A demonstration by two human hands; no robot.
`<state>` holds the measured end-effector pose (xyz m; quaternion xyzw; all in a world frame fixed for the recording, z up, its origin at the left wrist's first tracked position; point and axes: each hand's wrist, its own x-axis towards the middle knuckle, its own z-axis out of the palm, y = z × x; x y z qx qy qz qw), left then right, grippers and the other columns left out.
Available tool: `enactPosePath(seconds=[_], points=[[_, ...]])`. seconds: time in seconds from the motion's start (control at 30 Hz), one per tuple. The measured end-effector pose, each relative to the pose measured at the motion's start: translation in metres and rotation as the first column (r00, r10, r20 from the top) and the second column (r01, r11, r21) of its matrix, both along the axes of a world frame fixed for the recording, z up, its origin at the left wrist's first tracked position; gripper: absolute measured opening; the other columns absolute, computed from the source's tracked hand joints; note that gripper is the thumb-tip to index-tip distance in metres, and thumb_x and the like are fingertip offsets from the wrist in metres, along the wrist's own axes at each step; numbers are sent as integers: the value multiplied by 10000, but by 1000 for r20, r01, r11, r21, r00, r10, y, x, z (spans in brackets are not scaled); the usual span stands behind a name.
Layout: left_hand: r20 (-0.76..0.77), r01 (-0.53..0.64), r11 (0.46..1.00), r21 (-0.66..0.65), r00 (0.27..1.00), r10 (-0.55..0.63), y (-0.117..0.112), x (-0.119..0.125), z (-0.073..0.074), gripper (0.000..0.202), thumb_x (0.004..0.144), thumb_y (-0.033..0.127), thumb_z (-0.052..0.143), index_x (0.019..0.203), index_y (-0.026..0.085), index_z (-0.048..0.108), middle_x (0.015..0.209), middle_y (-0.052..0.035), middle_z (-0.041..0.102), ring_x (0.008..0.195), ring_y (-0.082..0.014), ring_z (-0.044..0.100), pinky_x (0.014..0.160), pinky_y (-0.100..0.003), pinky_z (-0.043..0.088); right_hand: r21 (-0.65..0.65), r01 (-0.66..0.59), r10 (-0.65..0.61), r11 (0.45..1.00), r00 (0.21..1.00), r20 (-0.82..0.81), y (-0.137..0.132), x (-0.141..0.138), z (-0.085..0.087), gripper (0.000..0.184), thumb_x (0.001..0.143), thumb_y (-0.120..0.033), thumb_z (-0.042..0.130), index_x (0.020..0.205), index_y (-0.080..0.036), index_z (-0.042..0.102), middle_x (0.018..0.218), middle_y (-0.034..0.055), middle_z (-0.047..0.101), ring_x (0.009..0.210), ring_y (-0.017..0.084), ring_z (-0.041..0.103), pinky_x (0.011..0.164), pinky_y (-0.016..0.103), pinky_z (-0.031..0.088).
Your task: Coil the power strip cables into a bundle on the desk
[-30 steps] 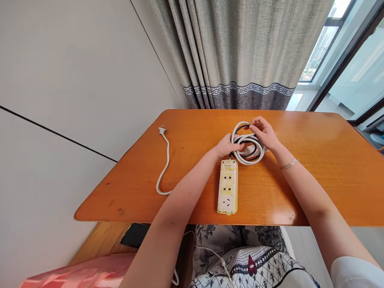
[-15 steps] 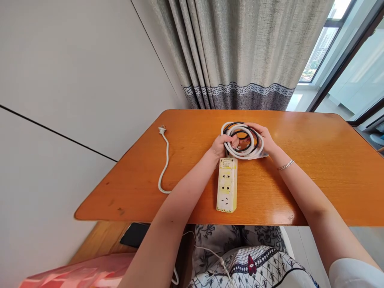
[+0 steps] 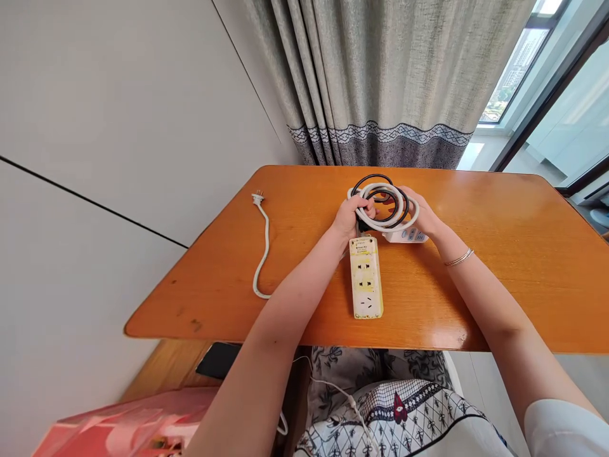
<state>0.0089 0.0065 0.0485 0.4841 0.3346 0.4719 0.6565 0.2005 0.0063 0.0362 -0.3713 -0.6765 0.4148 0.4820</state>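
A coil of white and black cable [image 3: 384, 204] rests on the orange wooden table [image 3: 499, 254]. My left hand [image 3: 351, 216] is closed round the coil's left side. My right hand [image 3: 423, 212] cups its right side, fingers curled on the loops. A yellowed power strip [image 3: 365, 285] lies just in front of the coil, lengthwise towards me. A small white strip [image 3: 405, 236] peeks out under my right hand. The white cord's free end with its plug [image 3: 257, 198] trails across the table's left part.
A grey curtain [image 3: 380, 82] hangs behind the table, with a window at the right. A white wall runs along the left. Below the front edge are patterned fabric [image 3: 394, 412], a thin white cable, a dark phone [image 3: 219, 360] and a pink item.
Both hands shifted the coil slightly left and away from me and now clasp it from both sides. The small white strip has come into sight under my right hand.
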Motion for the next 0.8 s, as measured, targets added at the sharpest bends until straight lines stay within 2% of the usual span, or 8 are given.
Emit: enactPosePath(seconds=[0.1, 0.23, 0.3, 0.4, 0.5, 0.57, 0.7, 0.8], points=[[-11, 2, 1000, -4, 1000, -2, 0, 0, 1, 275, 666, 326, 561, 462, 221, 410, 411, 57, 283, 405, -75, 302, 773, -322, 546, -123, -126, 119, 984, 991, -62, 4, 4, 0, 429, 779, -647, 679, 886, -240, 760, 1083, 58, 739, 1173, 298, 608, 1036, 409, 495], [-41, -30, 1000, -1, 999, 30, 1, 0, 1, 291, 670, 321, 606, 482, 211, 413, 426, 61, 330, 398, -58, 326, 735, -298, 541, -166, -245, 232, 955, 968, -91, -1, 8, 8, 674, 736, -839, 593, 922, -212, 752, 1008, 98, 754, 1115, 319, 645, 977, 446, 524], [-48, -53, 999, 10, 997, 53, 4, -1, -1, 273, 662, 306, 623, 501, 204, 426, 432, 55, 362, 399, -56, 344, 663, -277, 521, -165, -277, 263, 946, 959, -106, -6, 7, 14, 648, 678, -768, 722, 988, -198, 731, 1040, 97, 749, 1079, 296, 659, 982, 426, 515], [-73, -46, 999, 14, 996, 47, 8, -4, -4, 227, 642, 293, 609, 512, 196, 450, 417, 42, 376, 389, -61, 344, 484, -231, 395, -164, -207, 197, 965, 978, -74, -12, 2, 21, 503, 652, -459, 839, 1058, -205, 687, 1056, 50, 734, 1001, 228, 656, 969, 370, 496], [-126, -28, 1000, 14, 992, 29, 11, -8, -8, 178, 597, 299, 594, 505, 184, 493, 409, 29, 400, 390, -70, 365, 418, -211, 282, -176, -107, 104, 978, 994, -29, -14, -5, 23, 430, 632, -258, 737, 1051, -209, 651, 972, 2, 707, 884, 177, 625, 865, 320, 500], [-149, -32, 999, 6, 988, 32, 13, -10, -11, 167, 581, 305, 585, 502, 178, 511, 412, 22, 417, 407, -75, 395, 425, -208, 291, -165, -79, 76, 983, 997, -25, -15, -7, 23, 434, 626, -227, 674, 1057, -217, 623, 916, -16, 690, 827, 161, 604, 799, 298, 494], [-200, 41, 997, -64, 978, -53, 15, -14, -15, 183, 593, 329, 600, 521, 171, 543, 452, 1, 491, 433, -86, 444, 450, -219, 336, -181, -37, 33, 983, 999, -29, -13, -10, 19, 628, 632, -208, 637, 1239, -261, 487, 705, -73, 626, 645, 146, 547, 628, 266, 447], [-281, 117, 988, -100, 949, -141, 17, -19, -14, 190, 601, 337, 637, 579, 148, 624, 535, -28, 595, 479, -106, 511, 493, -232, 387, -227, 45, -60, 973, 996, -60, -8, -11, 12, 555, 637, -222, 621, 1168, -271, 467, 633, -83, 586, 554, 145, 525, 546, 263, 419]])
